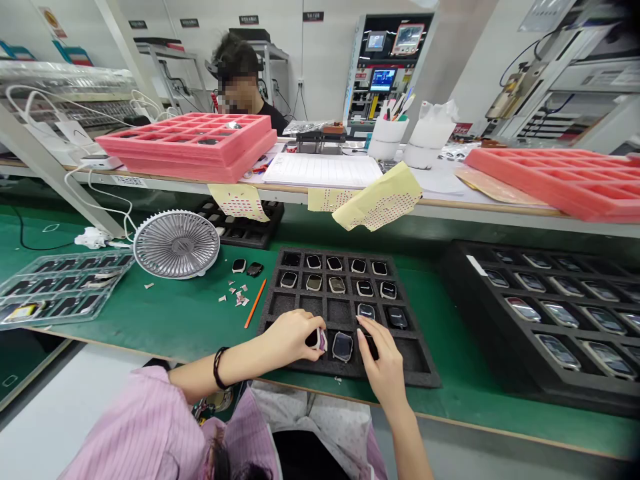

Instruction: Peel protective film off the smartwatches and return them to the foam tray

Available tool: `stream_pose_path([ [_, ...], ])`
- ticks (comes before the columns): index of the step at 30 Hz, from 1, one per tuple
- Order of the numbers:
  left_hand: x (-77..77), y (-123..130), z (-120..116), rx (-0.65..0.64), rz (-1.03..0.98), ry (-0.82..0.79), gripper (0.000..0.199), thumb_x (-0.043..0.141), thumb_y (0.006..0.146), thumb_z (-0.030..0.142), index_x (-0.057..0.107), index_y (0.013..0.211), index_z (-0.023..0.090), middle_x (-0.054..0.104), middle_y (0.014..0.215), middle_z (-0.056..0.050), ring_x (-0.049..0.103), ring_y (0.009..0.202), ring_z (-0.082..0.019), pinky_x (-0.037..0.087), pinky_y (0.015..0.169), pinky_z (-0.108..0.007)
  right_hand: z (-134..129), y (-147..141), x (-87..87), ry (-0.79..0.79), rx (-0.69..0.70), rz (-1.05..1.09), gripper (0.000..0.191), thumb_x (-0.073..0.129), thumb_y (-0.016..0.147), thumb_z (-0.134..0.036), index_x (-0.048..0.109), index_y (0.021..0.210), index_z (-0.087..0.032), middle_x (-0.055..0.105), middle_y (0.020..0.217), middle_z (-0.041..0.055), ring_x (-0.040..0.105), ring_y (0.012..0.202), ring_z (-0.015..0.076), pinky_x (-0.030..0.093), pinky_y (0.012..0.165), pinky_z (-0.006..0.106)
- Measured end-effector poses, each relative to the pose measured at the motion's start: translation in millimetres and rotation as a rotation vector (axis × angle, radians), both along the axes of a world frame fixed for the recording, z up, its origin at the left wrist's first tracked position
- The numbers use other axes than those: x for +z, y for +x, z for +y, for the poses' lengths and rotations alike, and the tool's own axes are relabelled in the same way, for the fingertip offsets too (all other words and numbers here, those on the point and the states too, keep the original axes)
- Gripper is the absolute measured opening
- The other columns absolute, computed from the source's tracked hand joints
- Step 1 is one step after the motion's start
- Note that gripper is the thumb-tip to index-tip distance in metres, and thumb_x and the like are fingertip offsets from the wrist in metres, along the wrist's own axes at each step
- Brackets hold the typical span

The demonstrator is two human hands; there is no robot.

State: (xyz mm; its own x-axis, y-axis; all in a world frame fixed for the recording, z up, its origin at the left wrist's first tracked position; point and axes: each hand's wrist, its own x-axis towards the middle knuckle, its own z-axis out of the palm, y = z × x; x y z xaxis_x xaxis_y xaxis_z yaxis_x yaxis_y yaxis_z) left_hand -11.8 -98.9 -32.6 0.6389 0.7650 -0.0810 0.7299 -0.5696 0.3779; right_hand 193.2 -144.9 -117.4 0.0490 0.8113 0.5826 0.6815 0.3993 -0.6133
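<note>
My left hand (295,337) pinches a smartwatch case (313,339) on its edge, over the front-left part of a black foam tray (415,357). My right hand (383,353) is over the tray's front right, its fingers stretched out. Its fingertips are at the lower edge of a watch with a lit screen (367,311), and a dark compartment is partly hidden beneath the hand. Between my hands, a watch case with a greyish face (343,347) lies in its slot. More watches (337,284) fill the two back rows, and a black one (397,317) sits at the right.
An orange stick (255,303), paper scraps (241,297) and two loose watches (239,266) lie left of the tray. Beyond them are a fan (177,244) and clear plastic tray (95,307). Stacked black trays (500,333) stand right; a shelf (295,195) crosses above. A person (245,80) sits opposite.
</note>
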Motion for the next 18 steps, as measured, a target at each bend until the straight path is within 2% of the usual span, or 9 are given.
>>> stream_pose_path([
  [3, -7.6, -2.8, 8.1, 0.066, -0.192, -0.146, 0.035, 0.074, 0.067, 0.029, 0.067, 0.098, 0.016, 0.07, 0.083, -0.006, 0.064, 0.079, -0.022, 0.047, 0.075, -0.031, -2.7, -4.6, 4.2, 0.051, 0.055, 0.023, 0.026, 0.05, 0.091, -0.019, 0.065, 0.113, -0.022, 0.07, 0.108, 0.0092, 0.064, 0.104, 0.0235, 0.053, 0.091, 0.045],
  [6, -20.6, -10.4, 16.0, 0.172, -0.56, -0.494, 0.041, 0.075, 0.064, 0.036, 0.066, 0.098, 0.015, 0.069, 0.08, -0.002, 0.062, 0.073, -0.017, 0.047, 0.072, -0.028, -5.7, -14.7, 11.9, 0.064, 0.17, 0.069, 0.029, 0.053, 0.09, -0.016, 0.064, 0.116, -0.023, 0.069, 0.114, 0.0082, 0.063, 0.109, 0.0235, 0.054, 0.094, 0.044],
  [8, -31.6, -12.2, 17.5, 0.244, -0.832, -0.723, 0.045, 0.077, 0.061, 0.04, 0.067, 0.097, 0.014, 0.07, 0.085, -0.004, 0.062, 0.078, -0.016, 0.047, 0.075, -0.028, -6.3, -22.3, 17.5, 0.074, 0.247, 0.088, 0.033, 0.055, 0.089, -0.015, 0.062, 0.121, -0.023, 0.066, 0.12, 0.0084, 0.061, 0.114, 0.024, 0.053, 0.095, 0.044],
  [11, -44.6, -8.6, 13.5, 0.333, -1.115, -0.955, 0.05, 0.082, 0.055, 0.042, 0.068, 0.094, 0.014, 0.07, 0.089, -0.005, 0.063, 0.081, -0.016, 0.046, 0.079, -0.027, -4.4, -30.4, 23.7, 0.139, 0.31, 0.092, 0.04, 0.058, 0.087, -0.012, 0.059, 0.125, -0.023, 0.065, 0.123, 0.0082, 0.061, 0.114, 0.0239, 0.053, 0.096, 0.044],
  [14, -49.0, -2.8, 7.4, 0.377, -1.231, -1.112, 0.053, 0.086, 0.049, 0.042, 0.07, 0.091, 0.015, 0.069, 0.085, -0.004, 0.062, 0.077, -0.014, 0.047, 0.076, -0.026, -1.6, -33.1, 26.2, 0.211, 0.305, 0.084, 0.041, 0.058, 0.087, -0.01, 0.06, 0.125, -0.025, 0.067, 0.119, 0.0067, 0.064, 0.11, 0.0237, 0.055, 0.094, 0.042],
  [18, -48.1, 0.8, 4.1, 0.378, -1.288, -1.185, 0.055, 0.088, 0.047, 0.041, 0.07, 0.091, 0.014, 0.067, 0.085, -0.004, 0.062, 0.075, -0.014, 0.048, 0.075, -0.027, -1.3, -33.6, 26.5, 0.252, 0.299, 0.082, 0.042, 0.057, 0.087, -0.008, 0.06, 0.125, -0.026, 0.067, 0.118, 0.0055, 0.065, 0.107, 0.0231, 0.057, 0.092, 0.041],
])
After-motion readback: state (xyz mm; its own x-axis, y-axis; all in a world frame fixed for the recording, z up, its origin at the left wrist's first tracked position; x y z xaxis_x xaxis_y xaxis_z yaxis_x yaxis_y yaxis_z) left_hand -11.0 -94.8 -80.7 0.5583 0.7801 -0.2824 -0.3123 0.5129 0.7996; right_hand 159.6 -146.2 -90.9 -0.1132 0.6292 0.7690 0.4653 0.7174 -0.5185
